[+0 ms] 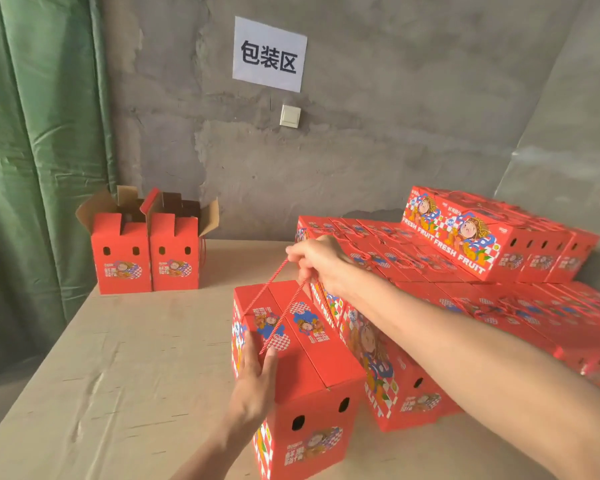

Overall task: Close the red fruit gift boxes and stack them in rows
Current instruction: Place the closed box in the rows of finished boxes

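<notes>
A closed red fruit gift box (pixel 312 372) stands on the table in the near middle. My right hand (pixel 317 259) grips its red rope handle (pixel 274 299) and holds it taut above the lid. Against the box's left upper edge my left hand (pixel 257 372) presses with straight fingers. To the right, closed red boxes (pixel 492 306) lie stacked in rows, with a higher row (pixel 492 237) at the back. Two open red boxes (pixel 146 251) with raised flaps stand at the far left of the table.
The table (pixel 125 358) wears a beige cloth. A grey concrete wall behind carries a paper sign (pixel 269 53) and a light switch (pixel 290 116). A green curtain (pixel 39 133) hangs on the left.
</notes>
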A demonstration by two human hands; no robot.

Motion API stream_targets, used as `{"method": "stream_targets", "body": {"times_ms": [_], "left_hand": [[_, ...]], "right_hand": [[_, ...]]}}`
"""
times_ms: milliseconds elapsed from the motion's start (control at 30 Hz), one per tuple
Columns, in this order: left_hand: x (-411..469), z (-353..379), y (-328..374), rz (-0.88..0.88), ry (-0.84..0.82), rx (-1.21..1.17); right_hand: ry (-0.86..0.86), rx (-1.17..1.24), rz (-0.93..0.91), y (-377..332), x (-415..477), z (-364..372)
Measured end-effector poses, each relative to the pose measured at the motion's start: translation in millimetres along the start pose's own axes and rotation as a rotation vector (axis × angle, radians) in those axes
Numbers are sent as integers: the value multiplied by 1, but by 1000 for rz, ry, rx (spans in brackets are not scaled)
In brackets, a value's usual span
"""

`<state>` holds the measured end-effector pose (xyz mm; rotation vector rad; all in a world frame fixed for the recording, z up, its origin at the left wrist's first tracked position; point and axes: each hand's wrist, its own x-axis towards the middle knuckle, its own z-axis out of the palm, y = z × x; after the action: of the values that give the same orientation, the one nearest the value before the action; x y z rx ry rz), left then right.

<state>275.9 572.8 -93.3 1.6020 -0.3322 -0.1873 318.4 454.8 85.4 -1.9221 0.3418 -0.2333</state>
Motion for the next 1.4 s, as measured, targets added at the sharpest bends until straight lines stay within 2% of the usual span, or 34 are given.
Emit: {"method": "stream_targets", "body": {"times_ms": [133,233,333,533,733,967,1100,1233,1300,1333,1400], "left_hand": [[16,1,60,128,-52,-111],[27,4,98,261,-204,-112],[43,13,129,320,-341,-51],[104,99,168,488,-279,39],[161,231,160,473,-173,162],[230,367,145,414,-164,287],[268,425,137,347,-183,300],[309,467,137,346,-218,327],[328,485,139,341,-213,343],[337,492,137,319,-203,357],[348,503,128,237,-196,411]], "right_hand": [[116,59,-82,-46,14,-32],[196,88,-157,-79,24,-66],[254,118,-239,-109,33,-107],[342,112,-359,-129,60,-198],[361,76,-361,-84,109,-290],[419,-27,-368,-8,167,-396],[409,-105,-369,29,197,-442],[448,-58,-356,59,228,-489],[383,-31,-312,75,245,-506],[335,-101,-246,88,253,-511],[285,-475,-67,129,264,-514]]}}
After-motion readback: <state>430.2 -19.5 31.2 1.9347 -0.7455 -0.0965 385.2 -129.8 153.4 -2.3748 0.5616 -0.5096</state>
